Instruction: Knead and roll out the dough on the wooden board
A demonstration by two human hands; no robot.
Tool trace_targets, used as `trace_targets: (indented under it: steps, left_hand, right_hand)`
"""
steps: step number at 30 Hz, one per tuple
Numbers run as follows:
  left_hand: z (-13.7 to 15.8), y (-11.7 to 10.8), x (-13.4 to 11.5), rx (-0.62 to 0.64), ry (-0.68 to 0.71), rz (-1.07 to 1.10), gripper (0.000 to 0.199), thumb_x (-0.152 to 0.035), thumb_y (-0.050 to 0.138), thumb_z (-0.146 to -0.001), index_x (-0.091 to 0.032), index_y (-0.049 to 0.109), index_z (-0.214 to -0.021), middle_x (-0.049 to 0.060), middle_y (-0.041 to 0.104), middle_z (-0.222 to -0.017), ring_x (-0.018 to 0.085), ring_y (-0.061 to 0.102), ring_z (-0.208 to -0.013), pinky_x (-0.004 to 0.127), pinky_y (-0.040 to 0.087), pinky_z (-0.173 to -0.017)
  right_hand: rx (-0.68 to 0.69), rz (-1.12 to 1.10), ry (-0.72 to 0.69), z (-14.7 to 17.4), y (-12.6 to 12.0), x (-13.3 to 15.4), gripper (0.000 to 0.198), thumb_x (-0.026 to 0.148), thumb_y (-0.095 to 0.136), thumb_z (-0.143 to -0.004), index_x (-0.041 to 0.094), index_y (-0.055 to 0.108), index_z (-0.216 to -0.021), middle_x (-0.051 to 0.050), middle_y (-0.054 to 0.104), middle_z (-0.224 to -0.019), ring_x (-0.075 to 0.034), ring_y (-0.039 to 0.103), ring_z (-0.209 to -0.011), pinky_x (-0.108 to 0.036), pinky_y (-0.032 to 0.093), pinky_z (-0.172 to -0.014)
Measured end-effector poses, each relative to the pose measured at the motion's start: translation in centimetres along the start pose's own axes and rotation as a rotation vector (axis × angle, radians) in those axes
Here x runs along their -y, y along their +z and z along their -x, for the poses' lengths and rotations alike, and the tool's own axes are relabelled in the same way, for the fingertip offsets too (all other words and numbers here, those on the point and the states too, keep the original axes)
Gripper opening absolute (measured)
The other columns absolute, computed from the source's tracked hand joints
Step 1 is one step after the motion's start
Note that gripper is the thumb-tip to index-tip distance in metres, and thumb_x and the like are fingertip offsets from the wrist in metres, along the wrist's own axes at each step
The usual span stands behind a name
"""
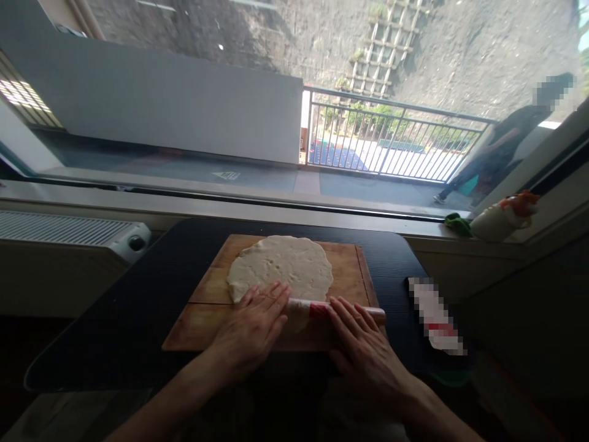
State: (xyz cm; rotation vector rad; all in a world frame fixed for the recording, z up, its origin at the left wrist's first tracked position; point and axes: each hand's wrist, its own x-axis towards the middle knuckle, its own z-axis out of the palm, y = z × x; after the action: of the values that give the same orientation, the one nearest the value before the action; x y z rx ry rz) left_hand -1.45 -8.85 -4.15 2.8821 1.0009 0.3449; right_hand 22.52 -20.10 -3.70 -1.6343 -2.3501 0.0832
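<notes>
The person's left hand (257, 319) lies over the left part of a rolling pin (304, 309), fingers stretched out straight across it rather than clenched. The right hand (361, 328) lies over the other side in the same way, fingers spread forward and laid on top; I cannot tell whether either thumb hooks underneath. Between the two hands the pin shows a red patch, and its right end pokes out past the right hand's fingers.

Just ahead of the left hand is the dough (283, 264) — a wide, pale, flattened round with an uneven edge, reaching across to in front of the right hand's fingertips. The left fingers overlap its near edge from here. Dough and pin are both on a wooden board (207, 325), which lies on a dark table (142, 307) under both hands.

To the right of the right hand, well apart from it, lies a pale, blurred-out item (437, 316) with a red band. Farther ahead on that side, a white-and-orange ornament (494, 222) stands on the windowsill (418, 230); a radiator (69, 230) sits off beyond the left hand. Outside, far ahead of the right hand, someone (510, 138) is by a railing (400, 138).
</notes>
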Motion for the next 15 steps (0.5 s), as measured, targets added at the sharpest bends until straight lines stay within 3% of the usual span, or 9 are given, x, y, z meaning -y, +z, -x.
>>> trace_targets:
  steps: [3,5,8,11,15]
  left_hand:
    - [2.0,-0.9,-0.3,-0.035,0.021,0.076,0.044,-0.024,0.036,-0.093,-0.02,0.044,-0.137,0.007,0.049,-0.139,0.021,0.042,-0.128,0.043,0.028,-0.109]
    - [1.2,-1.9,0.1,-0.061,-0.003,0.119,0.036,-0.024,0.04,-0.092,-0.021,0.057,-0.123,0.007,0.061,-0.122,0.021,0.052,-0.114,0.04,0.038,-0.102]
    - [-1.2,-3.8,2.0,-0.084,-0.025,0.123,0.031,-0.024,0.04,-0.091,-0.019,0.066,-0.107,0.008,0.066,-0.105,0.021,0.058,-0.101,0.036,0.044,-0.094]
    - [-3.3,-4.8,4.5,-0.048,-0.026,0.085,0.033,-0.026,0.04,-0.09,-0.018,0.066,-0.11,0.007,0.066,-0.112,0.021,0.056,-0.109,0.034,0.041,-0.099]
    - [-4.2,-3.3,6.9,0.019,-0.163,-0.017,0.045,-0.033,0.032,-0.093,-0.015,0.056,-0.125,0.01,0.055,-0.133,0.022,0.044,-0.126,0.04,0.03,-0.108]
  right_hand:
    - [-0.011,-0.104,-0.028,0.8,-0.8,-0.7,0.052,0.017,0.038,-0.091,0.023,0.032,-0.143,-0.007,0.041,-0.144,-0.021,0.037,-0.13,-0.039,0.034,-0.105]
    - [-0.013,-0.169,0.006,-0.8,-1.4,-1.9,0.043,0.017,0.042,-0.091,0.023,0.046,-0.133,-0.007,0.055,-0.129,-0.02,0.049,-0.116,-0.035,0.042,-0.095]
    - [-0.02,-0.201,0.012,-4.6,-1.6,-3.3,0.029,0.018,0.049,-0.089,0.023,0.059,-0.116,-0.005,0.064,-0.11,-0.019,0.054,-0.101,-0.031,0.044,-0.086]
    - [-0.044,-0.203,-0.027,-8.2,-1.2,-3.0,0.022,0.015,0.05,-0.087,0.022,0.064,-0.102,-0.004,0.065,-0.102,-0.018,0.055,-0.098,-0.028,0.042,-0.083]
    - [-0.058,-0.22,-0.044,-10.6,-0.1,-1.2,0.023,0.019,0.052,-0.087,0.024,0.063,-0.107,-0.004,0.063,-0.109,-0.018,0.053,-0.103,-0.03,0.042,-0.086]
